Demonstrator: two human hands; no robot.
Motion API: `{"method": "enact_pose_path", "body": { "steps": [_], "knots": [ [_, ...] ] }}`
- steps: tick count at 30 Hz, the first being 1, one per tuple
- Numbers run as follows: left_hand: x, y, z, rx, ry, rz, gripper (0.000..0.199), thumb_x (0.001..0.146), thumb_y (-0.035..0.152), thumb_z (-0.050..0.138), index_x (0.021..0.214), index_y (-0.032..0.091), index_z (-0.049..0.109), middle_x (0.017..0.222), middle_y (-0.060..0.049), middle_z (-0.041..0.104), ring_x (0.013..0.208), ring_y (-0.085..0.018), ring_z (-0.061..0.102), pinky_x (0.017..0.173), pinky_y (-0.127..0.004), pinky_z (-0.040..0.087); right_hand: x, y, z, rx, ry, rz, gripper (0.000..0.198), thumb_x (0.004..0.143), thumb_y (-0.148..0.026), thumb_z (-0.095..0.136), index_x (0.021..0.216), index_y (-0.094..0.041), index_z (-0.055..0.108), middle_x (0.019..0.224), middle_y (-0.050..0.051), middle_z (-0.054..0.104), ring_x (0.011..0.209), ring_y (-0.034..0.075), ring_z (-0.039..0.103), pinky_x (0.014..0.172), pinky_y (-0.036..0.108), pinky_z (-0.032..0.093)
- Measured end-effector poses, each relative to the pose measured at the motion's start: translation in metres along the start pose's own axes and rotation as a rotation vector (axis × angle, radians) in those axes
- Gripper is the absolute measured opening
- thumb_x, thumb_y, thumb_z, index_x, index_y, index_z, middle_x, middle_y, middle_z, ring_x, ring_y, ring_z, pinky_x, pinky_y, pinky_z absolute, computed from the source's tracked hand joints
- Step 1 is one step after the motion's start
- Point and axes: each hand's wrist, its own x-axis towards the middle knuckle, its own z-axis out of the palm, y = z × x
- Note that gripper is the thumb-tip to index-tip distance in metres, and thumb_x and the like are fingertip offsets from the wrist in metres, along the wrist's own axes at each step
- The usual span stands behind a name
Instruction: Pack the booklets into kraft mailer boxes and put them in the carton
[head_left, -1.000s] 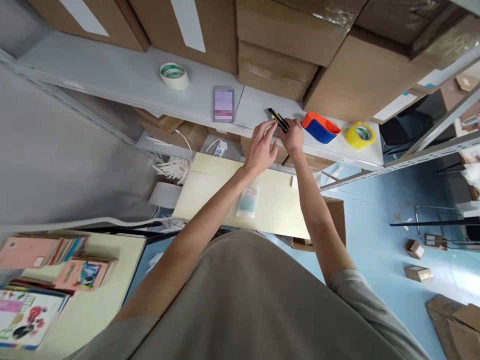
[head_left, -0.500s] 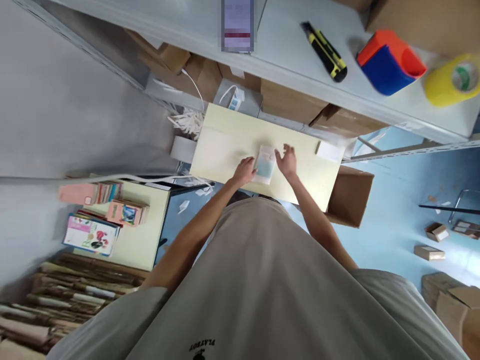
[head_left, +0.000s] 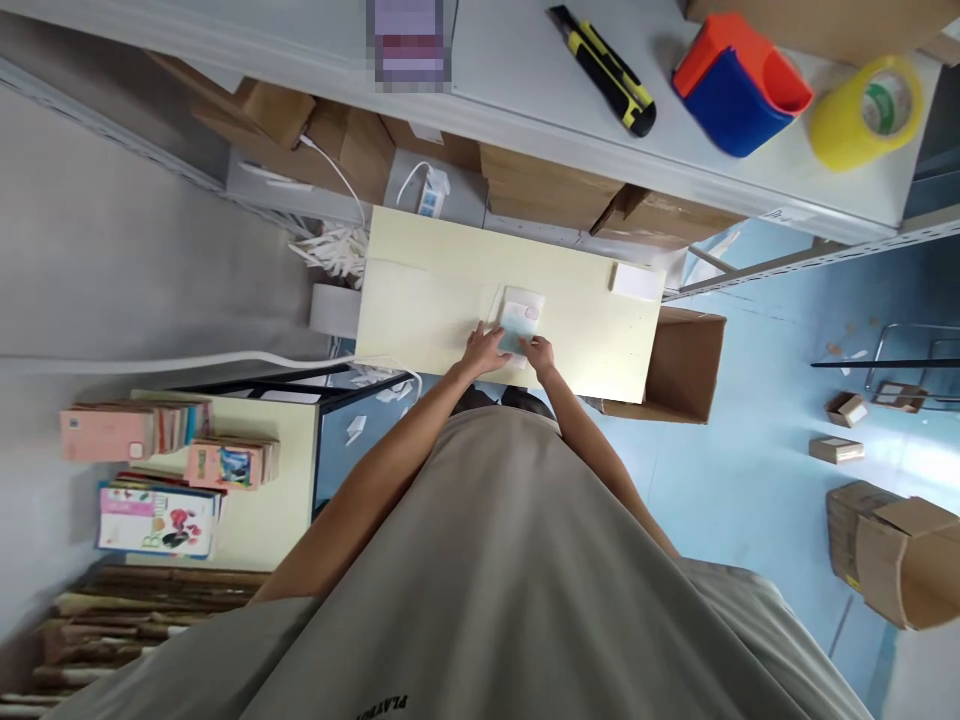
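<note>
A small booklet [head_left: 519,312] with a pale pink and blue-green cover lies on the cream tabletop [head_left: 420,270] in front of me. A whitish, see-through sheet, perhaps a sleeve, sticks out around its edges. My left hand [head_left: 483,352] rests at the booklet's lower left side, fingers spread and thumb reaching over its lower edge. At the lower right corner, my right hand [head_left: 539,354] has its fingers bent and pinched together on the edge. The exact grip under the fingertips is too small to make out.
A white box [head_left: 636,281] lies at the table's right end, above an open carton [head_left: 686,365]. On the shelf overhead are a box cutter [head_left: 606,72], a red-and-blue holder [head_left: 739,88] and yellow tape [head_left: 866,112]. Books [head_left: 157,520] are stacked on the left table.
My right hand has come down and left, from beside the booklet onto its lower right edge. My left hand has stayed at its left side. The whole view has shifted slightly.
</note>
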Motion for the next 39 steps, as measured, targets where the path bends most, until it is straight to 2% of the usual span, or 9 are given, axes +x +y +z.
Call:
{"method": "enact_pose_path", "body": {
  "steps": [9,13,16,20,23,26,30,34,39],
  "knots": [
    [0.001,-0.016,-0.017,-0.374,0.021,0.001,0.081,0.087,0.046,0.086,0.158,0.012,0.067,0.171,-0.027,0.061,0.166,-0.044,0.051,0.137,-0.054,0.041,-0.017,-0.035,-0.009,0.084,0.111,0.094,0.045,0.075,-0.057,0.086,0.084,-0.028,0.054,0.084,-0.003,0.066,0.079,0.017,0.062,0.072,0.029,0.05],
    [-0.011,-0.021,-0.034,-0.673,0.143,-0.089,0.096,0.093,0.068,0.079,0.167,0.013,0.056,0.179,-0.031,0.049,0.165,-0.043,0.054,0.127,-0.051,0.051,-0.038,-0.062,-0.035,0.173,0.097,0.025,0.053,0.069,-0.062,0.091,0.088,-0.028,0.054,0.087,-0.003,0.067,0.08,0.016,0.062,0.071,0.029,0.049],
    [-0.023,-0.018,-0.056,-0.942,0.139,-0.11,0.106,0.091,0.094,0.065,0.163,0.016,0.059,0.17,-0.03,0.06,0.156,-0.041,0.064,0.118,-0.05,0.059,-0.066,-0.087,-0.067,0.367,-0.016,-0.097,0.057,0.066,-0.061,0.096,0.09,-0.028,0.056,0.088,-0.002,0.073,0.081,0.018,0.065,0.073,0.031,0.051],
    [-0.041,0.004,-0.092,-1.172,0.018,0.021,0.119,0.086,0.113,0.032,0.144,0.017,0.073,0.146,-0.026,0.078,0.137,-0.038,0.076,0.11,-0.051,0.065,-0.102,-0.118,-0.109,0.552,-0.21,-0.178,0.054,0.072,-0.06,0.099,0.104,-0.028,0.07,0.104,0.004,0.085,0.094,0.025,0.076,0.083,0.037,0.061],
    [-0.056,0.032,-0.111,-1.253,-0.063,0.189,0.118,0.082,0.116,0.036,0.129,0.019,0.082,0.128,-0.023,0.084,0.13,-0.041,0.079,0.105,-0.052,0.065,-0.113,-0.132,-0.124,0.623,-0.237,-0.215,0.058,0.071,-0.063,0.099,0.112,-0.029,0.076,0.114,0.006,0.087,0.109,0.031,0.08,0.093,0.042,0.065],
    [-0.067,0.057,-0.118,-1.303,-0.096,0.301,0.107,0.077,0.113,0.059,0.121,0.019,0.085,0.117,-0.019,0.087,0.122,-0.043,0.081,0.101,-0.053,0.066,-0.11,-0.134,-0.126,0.652,-0.195,-0.217,0.06,0.068,-0.064,0.101,0.11,-0.029,0.076,0.112,0.005,0.088,0.111,0.032,0.08,0.095,0.044,0.066],
    [-0.069,0.074,-0.113,-1.246,0.039,0.292,0.083,0.064,0.081,0.1,0.116,0.018,0.086,0.113,-0.013,0.088,0.112,-0.037,0.082,0.101,-0.048,0.064,-0.104,-0.127,-0.119,0.655,-0.155,-0.187,0.061,0.067,-0.066,0.102,0.107,-0.029,0.074,0.103,0.004,0.086,0.103,0.03,0.08,0.09,0.042,0.066],
    [-0.064,0.073,-0.107,-1.18,0.155,0.25,0.074,0.062,0.072,0.102,0.11,0.019,0.084,0.107,-0.009,0.088,0.103,-0.032,0.08,0.096,-0.043,0.064,-0.104,-0.121,-0.113,0.605,-0.125,-0.178,0.061,0.069,-0.069,0.101,0.105,-0.028,0.073,0.103,0.004,0.086,0.1,0.027,0.078,0.088,0.04,0.065],
    [-0.058,0.067,-0.104,-0.924,0.324,0.201,0.045,0.075,0.061,0.088,0.093,0.021,0.078,0.088,-0.004,0.081,0.085,-0.026,0.074,0.077,-0.035,0.056,-0.105,-0.125,-0.098,0.481,0.103,-0.244,0.057,0.076,-0.069,0.095,0.11,-0.026,0.079,0.121,0.009,0.086,0.115,0.028,0.078,0.106,0.044,0.063]
  ]
}}
